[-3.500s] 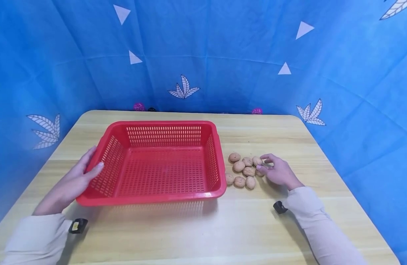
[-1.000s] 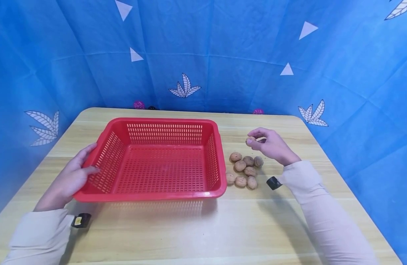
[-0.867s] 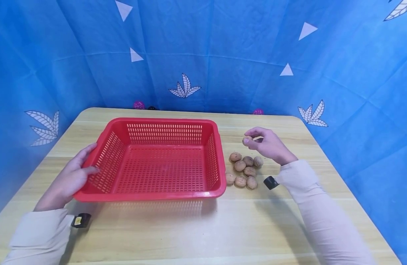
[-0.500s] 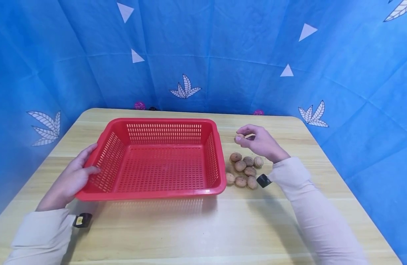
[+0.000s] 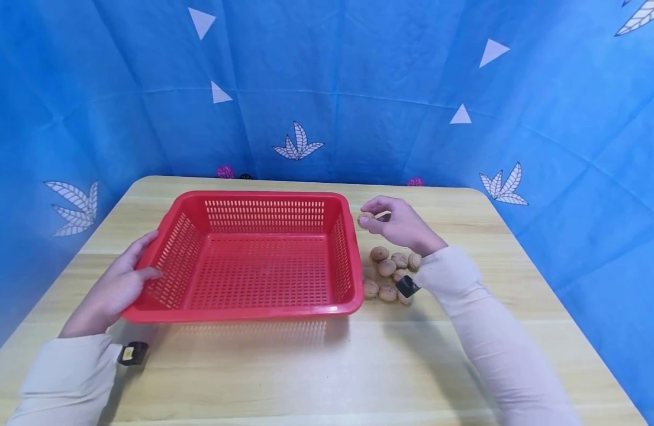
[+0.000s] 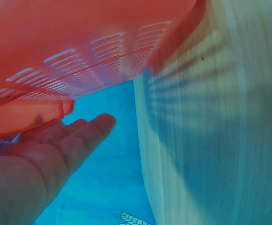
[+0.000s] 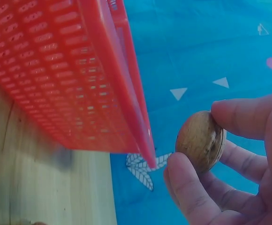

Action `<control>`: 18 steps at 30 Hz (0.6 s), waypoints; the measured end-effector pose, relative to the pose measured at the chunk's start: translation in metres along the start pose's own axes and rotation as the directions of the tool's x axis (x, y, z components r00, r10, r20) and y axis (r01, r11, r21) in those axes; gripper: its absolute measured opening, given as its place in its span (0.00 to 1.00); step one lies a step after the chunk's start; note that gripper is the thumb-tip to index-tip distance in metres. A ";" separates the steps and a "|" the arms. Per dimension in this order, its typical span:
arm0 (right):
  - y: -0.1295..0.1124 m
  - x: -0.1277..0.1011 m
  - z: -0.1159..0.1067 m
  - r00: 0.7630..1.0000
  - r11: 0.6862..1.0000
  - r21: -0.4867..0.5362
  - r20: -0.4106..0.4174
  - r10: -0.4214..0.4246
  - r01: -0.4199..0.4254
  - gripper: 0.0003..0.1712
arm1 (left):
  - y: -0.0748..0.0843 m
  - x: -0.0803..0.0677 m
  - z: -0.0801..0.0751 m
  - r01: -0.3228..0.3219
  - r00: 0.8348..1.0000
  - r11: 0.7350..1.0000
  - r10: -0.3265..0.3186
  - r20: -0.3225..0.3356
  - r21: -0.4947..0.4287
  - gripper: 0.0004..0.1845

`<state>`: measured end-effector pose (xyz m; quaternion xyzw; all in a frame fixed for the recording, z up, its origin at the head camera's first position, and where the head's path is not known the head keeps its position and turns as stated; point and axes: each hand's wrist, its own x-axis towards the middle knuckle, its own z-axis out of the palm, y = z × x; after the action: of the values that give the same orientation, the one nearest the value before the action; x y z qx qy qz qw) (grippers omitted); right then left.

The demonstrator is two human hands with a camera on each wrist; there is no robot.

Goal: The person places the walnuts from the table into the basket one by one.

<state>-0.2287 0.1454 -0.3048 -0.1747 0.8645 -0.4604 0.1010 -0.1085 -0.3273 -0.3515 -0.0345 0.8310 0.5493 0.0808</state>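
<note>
A red plastic basket [image 5: 263,272] with slotted walls stands on the table, nothing inside it. My left hand [image 5: 113,287] holds its left rim, thumb over the inside and fingers along the outer side; the left wrist view shows those fingers [image 6: 86,138] fairly straight below the rim. Between thumb and fingertips my right hand [image 5: 403,225] pinches a walnut [image 7: 200,142], raised just outside the basket's right rim. Several more walnuts [image 5: 387,268] lie on the table right of the basket, partly hidden by the right wrist's black camera.
The pale wooden table [image 5: 284,373] reaches back to a blue patterned cloth [image 5: 337,59] that hangs behind and at both sides. The basket's raised right wall [image 7: 75,70] is close to the held walnut.
My right hand has picked a walnut from the right of the pile, lifted it and carried it left to near the basket's rim. The left hand and basket have hardly moved.
</note>
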 end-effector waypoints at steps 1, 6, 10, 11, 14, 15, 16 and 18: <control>-0.002 0.001 0.002 1.000 1.000 0.004 0.006 -0.003 0.003 0.21 | -0.001 0.000 0.000 0.003 1.000 1.000 -0.003 -0.002 0.000 0.44; -0.011 0.007 0.011 0.999 1.000 0.009 0.023 -0.029 0.029 0.20 | -0.003 0.000 -0.003 -0.003 1.000 1.000 0.003 0.000 -0.019 0.43; -0.016 0.013 0.018 0.998 0.999 0.000 0.031 -0.048 0.048 0.19 | -0.003 0.001 -0.003 -0.005 1.000 1.000 0.005 -0.002 -0.028 0.44; -0.017 0.014 0.020 0.998 0.999 0.000 0.034 -0.049 0.050 0.18 | -0.003 0.001 -0.002 -0.002 1.000 1.000 0.002 -0.003 -0.028 0.44; -0.021 0.018 0.025 0.998 0.999 0.001 0.039 -0.041 0.041 0.16 | -0.004 0.001 -0.002 0.011 1.000 1.000 -0.011 -0.005 -0.028 0.45; -0.022 0.019 0.027 0.998 0.999 -0.003 0.041 -0.041 0.041 0.16 | -0.004 0.001 -0.001 0.015 1.000 1.000 -0.015 -0.005 -0.026 0.45; -0.023 0.021 0.028 0.998 0.999 -0.007 0.042 -0.040 0.041 0.16 | -0.004 0.001 -0.001 0.018 1.000 1.000 -0.019 -0.007 -0.022 0.45; -0.026 0.023 0.032 0.998 0.999 -0.024 0.046 -0.044 0.045 0.16 | -0.004 0.001 0.000 0.022 1.000 1.000 -0.022 -0.011 -0.018 0.46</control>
<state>-0.2343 0.0987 -0.3013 -0.2054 0.8636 -0.4476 0.1081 -0.1084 -0.3294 -0.3554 -0.0474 0.8261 0.5556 0.0820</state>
